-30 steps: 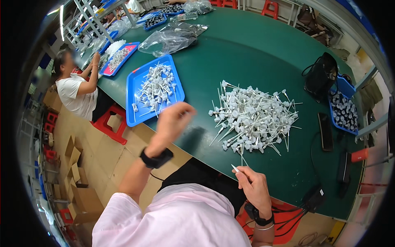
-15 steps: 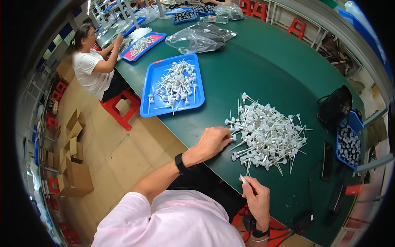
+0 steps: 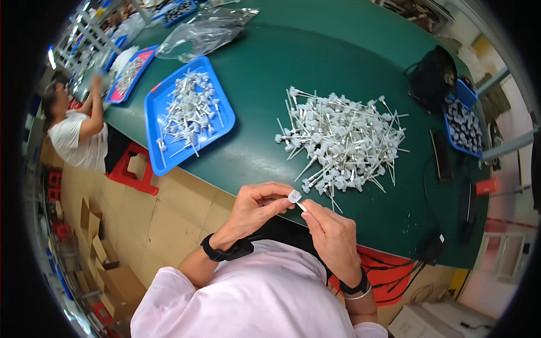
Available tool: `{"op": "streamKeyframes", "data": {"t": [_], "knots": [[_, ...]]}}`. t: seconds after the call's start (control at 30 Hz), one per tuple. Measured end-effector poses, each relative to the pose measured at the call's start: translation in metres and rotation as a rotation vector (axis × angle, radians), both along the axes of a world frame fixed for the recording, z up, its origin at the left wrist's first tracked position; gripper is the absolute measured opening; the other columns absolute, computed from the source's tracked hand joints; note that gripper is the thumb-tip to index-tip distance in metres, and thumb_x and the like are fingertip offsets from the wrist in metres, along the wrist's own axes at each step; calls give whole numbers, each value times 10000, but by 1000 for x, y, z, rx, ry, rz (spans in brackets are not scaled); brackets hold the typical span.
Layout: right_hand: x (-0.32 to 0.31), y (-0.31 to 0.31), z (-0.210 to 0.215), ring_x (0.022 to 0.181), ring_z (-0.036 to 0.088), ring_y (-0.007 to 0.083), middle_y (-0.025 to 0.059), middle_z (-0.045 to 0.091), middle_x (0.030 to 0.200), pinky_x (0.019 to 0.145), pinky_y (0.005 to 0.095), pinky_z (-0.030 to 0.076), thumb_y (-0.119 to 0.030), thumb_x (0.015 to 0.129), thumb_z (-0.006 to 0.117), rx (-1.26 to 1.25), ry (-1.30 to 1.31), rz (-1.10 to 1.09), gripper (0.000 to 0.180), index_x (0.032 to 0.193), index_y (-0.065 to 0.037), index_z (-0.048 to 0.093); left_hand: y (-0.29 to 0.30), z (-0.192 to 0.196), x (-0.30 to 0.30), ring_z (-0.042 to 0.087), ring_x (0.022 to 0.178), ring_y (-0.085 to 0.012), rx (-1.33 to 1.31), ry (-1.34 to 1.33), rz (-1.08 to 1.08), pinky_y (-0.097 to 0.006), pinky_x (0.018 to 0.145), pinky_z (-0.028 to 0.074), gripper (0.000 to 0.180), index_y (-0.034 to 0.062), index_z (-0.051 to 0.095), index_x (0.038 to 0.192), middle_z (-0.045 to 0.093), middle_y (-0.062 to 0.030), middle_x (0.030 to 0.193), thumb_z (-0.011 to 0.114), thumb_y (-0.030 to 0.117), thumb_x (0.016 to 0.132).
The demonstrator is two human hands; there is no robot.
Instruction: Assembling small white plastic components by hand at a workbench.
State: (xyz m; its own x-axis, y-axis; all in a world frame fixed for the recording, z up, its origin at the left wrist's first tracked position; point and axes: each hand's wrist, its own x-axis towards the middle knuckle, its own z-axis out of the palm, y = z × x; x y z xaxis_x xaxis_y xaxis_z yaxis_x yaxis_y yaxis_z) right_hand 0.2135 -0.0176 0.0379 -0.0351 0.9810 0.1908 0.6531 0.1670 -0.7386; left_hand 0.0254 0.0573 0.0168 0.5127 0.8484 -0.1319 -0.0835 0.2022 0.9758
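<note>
My left hand pinches a small white plastic piece with a squarish head between thumb and fingertips. Close against it, my right hand is closed on a slim white stick-like thing, whose tip meets the piece or lies right beside it. Whether the two are joined I cannot tell. Both hands are held before my chest, at the table's near edge. Beyond them lies a heap of white-headed pieces with thin stems. A blue tray to the left holds more such pieces.
The green table also bears a clear plastic bag, a black bag, a dark flat object and a small blue tray of parts. Another person sits at the left. Cardboard boxes stand on the floor.
My left hand has drawn back from the heap and now holds a white piece near my right hand. My right hand has risen to meet it. The view has shifted to the right.
</note>
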Motion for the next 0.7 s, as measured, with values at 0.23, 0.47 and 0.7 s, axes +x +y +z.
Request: {"op": "streamKeyframes", "data": {"t": [0.23,0.47,0.7], "knots": [[-5,-4,-2,564,600,320,98,587,715,495,416,460,-190,969,623,-10,-104,-51,170,1106,-91,605,3,0,-1,657,966,-135,-73,-1,-31,-260,820,550,199,-13,718,1123,706,-106,1107,662,-3,932],[-9,-3,4,624,632,347,128,647,786,532,429,481,-192,973,617,-35,-12,-89,184,1090,-52,593,-8,-15,5,637,918,-98,-38,-102,101,-218,797,515,166,-23,726,1088,689,-74,1092,678,-2,930],[-3,0,-11,569,568,208,59,608,728,541,320,431,-175,961,658,-228,413,-81,245,1142,-18,606,-13,-10,10,643,909,-101,87,-36,226,-210,779,516,176,-18,739,1076,668,-80,1069,673,-41,914]]}}
